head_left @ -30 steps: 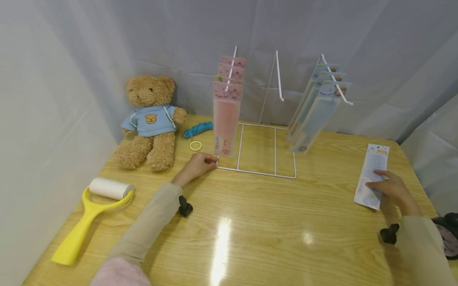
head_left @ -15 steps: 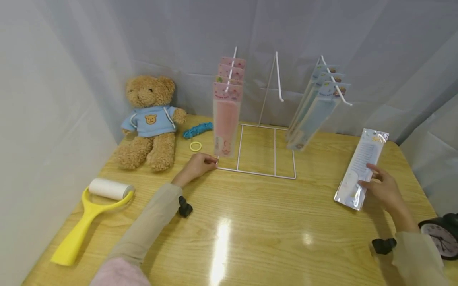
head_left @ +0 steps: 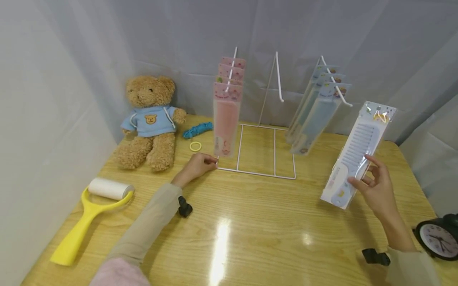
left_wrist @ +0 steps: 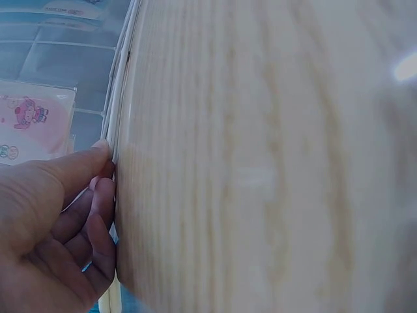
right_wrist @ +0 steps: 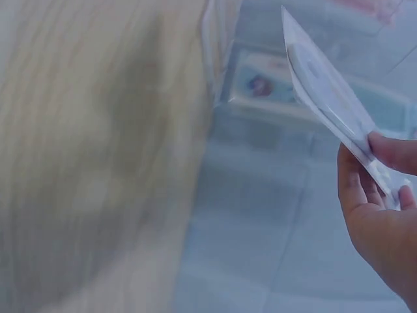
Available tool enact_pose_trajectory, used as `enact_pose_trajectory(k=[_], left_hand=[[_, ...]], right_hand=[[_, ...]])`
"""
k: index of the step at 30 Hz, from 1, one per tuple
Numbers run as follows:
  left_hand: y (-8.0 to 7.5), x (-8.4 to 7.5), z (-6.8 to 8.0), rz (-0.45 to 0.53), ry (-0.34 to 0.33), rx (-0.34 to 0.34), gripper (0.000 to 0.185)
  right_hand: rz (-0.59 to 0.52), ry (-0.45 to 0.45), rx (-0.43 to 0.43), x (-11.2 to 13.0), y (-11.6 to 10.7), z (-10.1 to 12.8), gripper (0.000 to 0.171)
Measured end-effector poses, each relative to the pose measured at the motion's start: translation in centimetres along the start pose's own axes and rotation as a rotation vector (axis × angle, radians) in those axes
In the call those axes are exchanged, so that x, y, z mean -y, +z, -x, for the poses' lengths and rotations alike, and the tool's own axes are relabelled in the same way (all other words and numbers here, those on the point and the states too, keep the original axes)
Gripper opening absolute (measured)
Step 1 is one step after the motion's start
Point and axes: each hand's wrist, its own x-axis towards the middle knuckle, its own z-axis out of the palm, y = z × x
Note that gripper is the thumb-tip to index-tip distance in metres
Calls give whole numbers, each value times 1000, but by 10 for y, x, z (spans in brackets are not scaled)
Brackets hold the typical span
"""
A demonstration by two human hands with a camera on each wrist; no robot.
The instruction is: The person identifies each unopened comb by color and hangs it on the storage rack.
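Observation:
My right hand [head_left: 372, 186] pinches a packaged pale comb [head_left: 358, 153] near its lower end and holds it tilted above the table's right side. The right wrist view shows the thumb and fingers [right_wrist: 391, 153] gripping the packet's edge [right_wrist: 326, 98]. My left hand [head_left: 198, 163] rests on the front left corner of the white wire rack [head_left: 266, 131], fingers curled against the base wire [left_wrist: 117, 130]. On the rack's left hook hang several pink comb packets [head_left: 227, 107]; the right hook carries blue ones [head_left: 316, 107]. The middle hook [head_left: 279, 77] is bare.
A teddy bear [head_left: 150, 119] in a blue hoodie sits at the back left, with a blue cord [head_left: 198, 129] and a yellow ring [head_left: 195, 146] beside it. A yellow lint roller [head_left: 91, 212] lies at the front left. A black clock [head_left: 438, 238] stands at the right edge.
My right hand has lifted the comb packet off the table and raised it, tilting it upright. The left hand has stayed on the rack's corner.

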Motion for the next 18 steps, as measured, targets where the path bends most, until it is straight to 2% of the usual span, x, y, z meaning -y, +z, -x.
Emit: enact_pose_trajectory(k=[4,7,12,18], left_hand=[[0,1,0,-3,2,0,25],[1,2,-1,2,-1,1,25],[1,2,-2,16,-13,12,26],[1,2,0,10,-9,10,26]], right_hand=[[-111,-152,48,9,14,1,69],[-188,-232,115,13,21,3,67],[-233,-304,218,16,30,7,66],[-237,-350,235,16,38,10,67]])
